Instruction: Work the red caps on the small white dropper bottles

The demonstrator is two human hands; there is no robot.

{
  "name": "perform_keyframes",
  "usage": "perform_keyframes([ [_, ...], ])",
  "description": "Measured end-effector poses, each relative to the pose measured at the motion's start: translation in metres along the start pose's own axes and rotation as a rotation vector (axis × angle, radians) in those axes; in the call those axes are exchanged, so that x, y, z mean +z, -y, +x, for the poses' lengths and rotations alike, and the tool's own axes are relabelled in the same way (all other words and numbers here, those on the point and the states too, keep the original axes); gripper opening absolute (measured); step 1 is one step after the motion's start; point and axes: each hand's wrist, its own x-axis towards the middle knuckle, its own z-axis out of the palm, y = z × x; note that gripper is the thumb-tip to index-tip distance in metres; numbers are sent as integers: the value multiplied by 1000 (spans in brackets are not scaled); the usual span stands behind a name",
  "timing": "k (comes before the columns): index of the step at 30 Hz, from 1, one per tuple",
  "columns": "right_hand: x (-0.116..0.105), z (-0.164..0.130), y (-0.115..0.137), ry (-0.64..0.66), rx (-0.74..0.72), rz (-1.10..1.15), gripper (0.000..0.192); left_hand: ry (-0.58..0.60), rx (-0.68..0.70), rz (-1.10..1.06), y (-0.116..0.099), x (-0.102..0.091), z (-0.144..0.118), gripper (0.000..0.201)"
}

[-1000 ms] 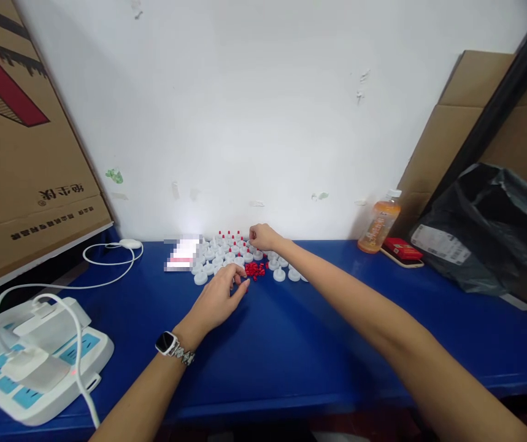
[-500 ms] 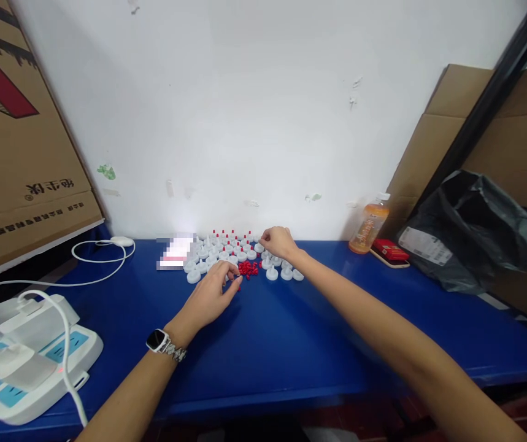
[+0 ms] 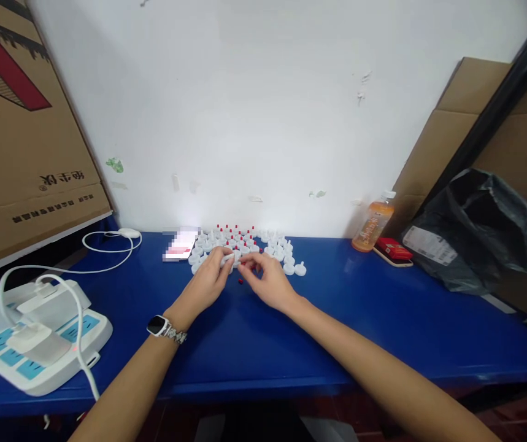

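My left hand (image 3: 208, 276), with a watch (image 3: 158, 325) on its wrist, has its fingers closed on a white nozzle cap (image 3: 229, 260). Close beside it, my right hand (image 3: 270, 281) has thumb and fingers pinched together; red shows at the fingertips, but what they hold is too small to make out. Behind both hands stand several white nozzle caps with red tips (image 3: 232, 238). To the right are white nozzle caps without red tips (image 3: 289, 269). One loose red tip (image 3: 240, 281) lies in front, between the hands. The hands hide the pile of red tips.
A lit phone (image 3: 181, 244) lies left of the caps. At the left stand a power strip (image 3: 92, 344) with white cables and a large carton (image 3: 37, 147). On the right are an orange drink bottle (image 3: 373, 224), a red box (image 3: 394, 248) and a dark plastic bag (image 3: 479, 233).
My right hand has come from the rear caps down toward my left hand, which has moved slightly and now shows a white cap in its fingers. The camera view has shifted a little.
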Motion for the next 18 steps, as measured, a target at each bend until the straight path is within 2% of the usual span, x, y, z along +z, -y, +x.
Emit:
perform_keyframes([
  [4, 5, -6, -8, 132, -110, -364, 14, 52, -120, 20, 2, -7, 0, 34],
  [9, 9, -2, -14, 181, -140, -484, 6, 69, -125, -23, -7, -4, -2, 34],
  [13, 1, -1, -17, 98, -134, -387, 5, 112, -130, -71, -7, 1, -3, 32],
  [18, -7, 2, -17, -95, 72, 110, 12, 200, -118, -88, -9, 10, -5, 29],
])
